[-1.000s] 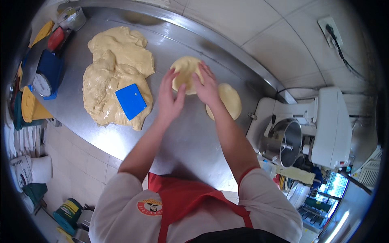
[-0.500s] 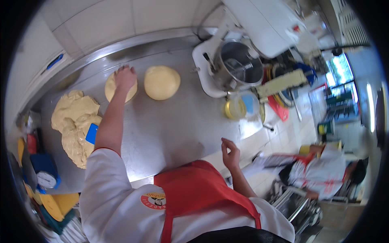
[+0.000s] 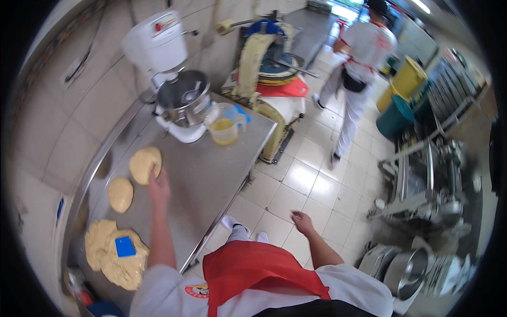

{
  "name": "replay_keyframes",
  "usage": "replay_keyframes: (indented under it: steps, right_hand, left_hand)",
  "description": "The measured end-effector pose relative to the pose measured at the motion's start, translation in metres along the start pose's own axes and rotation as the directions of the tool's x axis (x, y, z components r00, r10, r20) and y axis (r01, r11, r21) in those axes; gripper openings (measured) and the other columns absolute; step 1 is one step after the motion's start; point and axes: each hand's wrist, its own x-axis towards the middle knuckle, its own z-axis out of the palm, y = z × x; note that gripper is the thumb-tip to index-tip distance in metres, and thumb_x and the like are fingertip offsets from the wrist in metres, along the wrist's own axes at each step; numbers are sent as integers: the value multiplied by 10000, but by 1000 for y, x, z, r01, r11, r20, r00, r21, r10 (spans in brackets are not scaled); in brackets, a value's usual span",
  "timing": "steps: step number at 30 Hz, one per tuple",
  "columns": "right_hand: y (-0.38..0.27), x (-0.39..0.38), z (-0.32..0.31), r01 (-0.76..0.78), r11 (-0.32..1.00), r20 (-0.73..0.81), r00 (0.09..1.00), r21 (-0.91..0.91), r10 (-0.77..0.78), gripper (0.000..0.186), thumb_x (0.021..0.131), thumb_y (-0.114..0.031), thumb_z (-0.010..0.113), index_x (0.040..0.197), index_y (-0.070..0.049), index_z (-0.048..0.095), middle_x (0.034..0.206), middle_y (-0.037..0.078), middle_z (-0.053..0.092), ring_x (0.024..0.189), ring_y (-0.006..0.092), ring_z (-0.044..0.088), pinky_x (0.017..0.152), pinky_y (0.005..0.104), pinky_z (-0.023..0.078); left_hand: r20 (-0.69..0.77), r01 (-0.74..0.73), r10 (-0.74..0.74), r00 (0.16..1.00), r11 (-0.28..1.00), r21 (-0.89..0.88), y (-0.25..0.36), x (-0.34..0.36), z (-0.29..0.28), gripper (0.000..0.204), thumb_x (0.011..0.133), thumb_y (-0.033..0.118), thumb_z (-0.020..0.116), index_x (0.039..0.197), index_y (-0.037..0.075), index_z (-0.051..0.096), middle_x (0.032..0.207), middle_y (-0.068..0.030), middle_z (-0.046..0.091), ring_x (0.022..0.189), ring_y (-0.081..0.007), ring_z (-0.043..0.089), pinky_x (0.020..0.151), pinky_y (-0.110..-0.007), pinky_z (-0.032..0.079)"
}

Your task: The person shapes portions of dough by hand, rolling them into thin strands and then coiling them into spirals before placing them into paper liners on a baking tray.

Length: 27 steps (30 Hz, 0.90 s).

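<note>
My left hand [image 3: 159, 186] is over the steel worktable [image 3: 198, 179], its fingers stretched out at the near edge of a smooth round dough ball [image 3: 142, 164]. Whether the fingertips press on the dough or just pass over its edge, I cannot tell. A second, smaller dough ball [image 3: 120, 195] sits just to the left. Closer to me lies a large, loose mass of dough [image 3: 114, 257] with a blue dough scraper [image 3: 125, 246] resting on top. My right hand [image 3: 303, 222] hangs over the tiled floor, away from the table, fingers curled together with nothing visible in them.
A white stand mixer [image 3: 161, 50] with a steel bowl [image 3: 182, 98] stands at the table's far end, beside a clear jug [image 3: 222, 129] of yellow liquid. Beyond is a dough-dividing machine [image 3: 269, 63]. A co-worker [image 3: 364, 53] walks away. Metal equipment [image 3: 425, 179] stands at the right.
The view has swung to the right, showing more floor. My left hand has gone from on top of the smaller dough ball to the edge of the farther one. The co-worker now appears farther up.
</note>
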Motion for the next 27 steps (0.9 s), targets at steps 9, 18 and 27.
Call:
replay_keyframes:
  steps: [9,18,27]
  right_hand:
    - [253,-259,-112,-719,674,-166,695,-168,699,435,834,-342,692,1106,-6,740,1126,235,715,1086,352,689,933,394,544]
    - [193,-309,-121,-495,865,-242,852,-85,464,499,867,-391,684,1232,-51,696,1150,181,729,1087,324,695,953,388,539]
    - [302,-284,-161,-554,803,-274,755,221,596,492,846,-348,707,1191,3,709,1135,203,730,1067,301,704,936,377,543]
  left_hand:
    - [399,-89,216,891,946,-313,120,-222,74,418,883,183,718,1266,36,639,1427,-199,546,1387,-390,446,1144,-471,363]
    - [571,-126,417,707,869,-478,176,-233,98,336,859,174,725,1171,57,681,1311,-179,622,1251,-354,575,1059,-427,460]
    - [709,-146,449,543,882,-447,233,-270,175,291,879,215,717,1122,58,706,1244,-162,658,1184,-327,620,1010,-401,491]
